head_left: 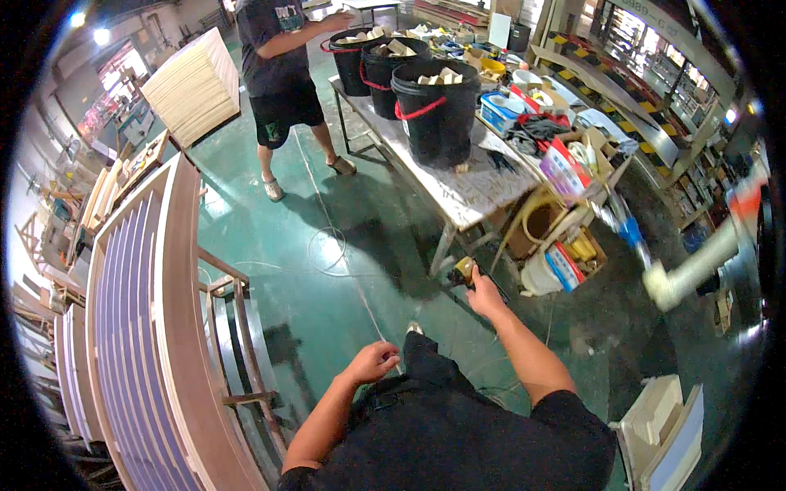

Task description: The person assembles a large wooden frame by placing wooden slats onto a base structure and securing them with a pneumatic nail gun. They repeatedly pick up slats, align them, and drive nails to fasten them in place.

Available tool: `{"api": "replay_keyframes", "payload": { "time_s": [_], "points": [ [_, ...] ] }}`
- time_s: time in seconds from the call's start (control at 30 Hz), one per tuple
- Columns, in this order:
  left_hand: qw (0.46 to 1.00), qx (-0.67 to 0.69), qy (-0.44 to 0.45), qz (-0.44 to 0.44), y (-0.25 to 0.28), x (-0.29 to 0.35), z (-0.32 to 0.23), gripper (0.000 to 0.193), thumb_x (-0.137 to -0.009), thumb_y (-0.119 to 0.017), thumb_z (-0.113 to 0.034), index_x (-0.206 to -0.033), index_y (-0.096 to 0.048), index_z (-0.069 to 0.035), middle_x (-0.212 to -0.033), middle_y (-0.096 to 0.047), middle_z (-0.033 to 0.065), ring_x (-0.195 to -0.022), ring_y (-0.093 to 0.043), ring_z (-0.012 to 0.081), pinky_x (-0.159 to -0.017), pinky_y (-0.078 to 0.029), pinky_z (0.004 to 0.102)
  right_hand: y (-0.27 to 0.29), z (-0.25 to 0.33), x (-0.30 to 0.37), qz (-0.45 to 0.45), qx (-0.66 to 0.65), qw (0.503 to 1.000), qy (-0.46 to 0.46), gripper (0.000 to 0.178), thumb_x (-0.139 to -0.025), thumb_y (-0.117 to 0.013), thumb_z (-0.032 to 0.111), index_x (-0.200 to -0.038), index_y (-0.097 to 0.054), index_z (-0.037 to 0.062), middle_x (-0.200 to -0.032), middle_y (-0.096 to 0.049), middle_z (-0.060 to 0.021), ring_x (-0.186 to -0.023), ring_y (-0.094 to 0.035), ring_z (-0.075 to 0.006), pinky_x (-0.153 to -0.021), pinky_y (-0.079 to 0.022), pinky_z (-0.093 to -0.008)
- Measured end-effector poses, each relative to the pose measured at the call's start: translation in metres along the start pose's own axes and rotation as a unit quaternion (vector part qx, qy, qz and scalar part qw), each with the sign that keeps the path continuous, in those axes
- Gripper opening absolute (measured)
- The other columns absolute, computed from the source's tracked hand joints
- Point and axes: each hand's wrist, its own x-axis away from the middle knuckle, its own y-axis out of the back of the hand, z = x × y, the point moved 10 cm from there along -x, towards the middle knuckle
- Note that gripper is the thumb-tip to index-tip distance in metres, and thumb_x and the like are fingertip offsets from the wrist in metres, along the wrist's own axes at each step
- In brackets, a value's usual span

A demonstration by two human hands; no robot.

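Observation:
My right hand [486, 295] is stretched forward near the table's front leg, closed round a compact yellow-and-black hand tool [465, 270]; its exact kind is not clear. In front of my waist, my left hand [375, 362] is held with its fingers curled in. Whatever may lie inside those fingers is hidden. Beyond my right hand stands a work table [471, 196] with a worn pale top. On it are three black buckets with red handles, filled with pale wood pieces; the closest bucket [435, 114] is the largest in view.
To my left, a wooden frame with slats [176, 311] rests on a wooden stand [246, 344]. Another person [282, 74] stands by the buckets. A stack of pale boards [192, 86] is behind. Boxes and a hose [532, 217] crowd the table's right end. A thin cord [327, 270] loops on the green floor.

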Motion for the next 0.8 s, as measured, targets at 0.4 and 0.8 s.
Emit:
{"api": "replay_keyframes", "payload": {
  "time_s": [0.4, 0.8],
  "points": [
    [0.99, -0.062, -0.118, -0.036, 0.284, -0.346, -0.081, 0.025, -0.094, -0.072, -0.019, -0.112, -0.068, -0.002, -0.11, -0.068, 0.0157, -0.101, -0.067, 0.0349, -0.087, -0.054, 0.0421, 0.05, -0.018, -0.361, -0.075, 0.051, 0.98, -0.175, 0.074, -0.101, -0.062, 0.022, -0.165, -0.025, 0.0152, -0.15, -0.046, -0.0208, -0.135, -0.047, -0.0423, -0.109, -0.043, -0.0538],
    [0.897, -0.186, -0.399, -0.03, 0.378, -0.748, -0.317, 0.037, -0.093, -0.069, -0.034, -0.117, -0.068, -0.006, -0.122, -0.064, 0.0189, -0.121, -0.059, 0.0398, -0.101, -0.048, 0.0508, 0.045, -0.039, -0.376, -0.091, 0.108, 0.941, -0.307, 0.081, -0.085, -0.068, 0.036, -0.16, -0.038, 0.0276, -0.159, -0.034, -0.0226, -0.14, -0.037, -0.0464, -0.117, -0.03, -0.0595]
  ]
}}
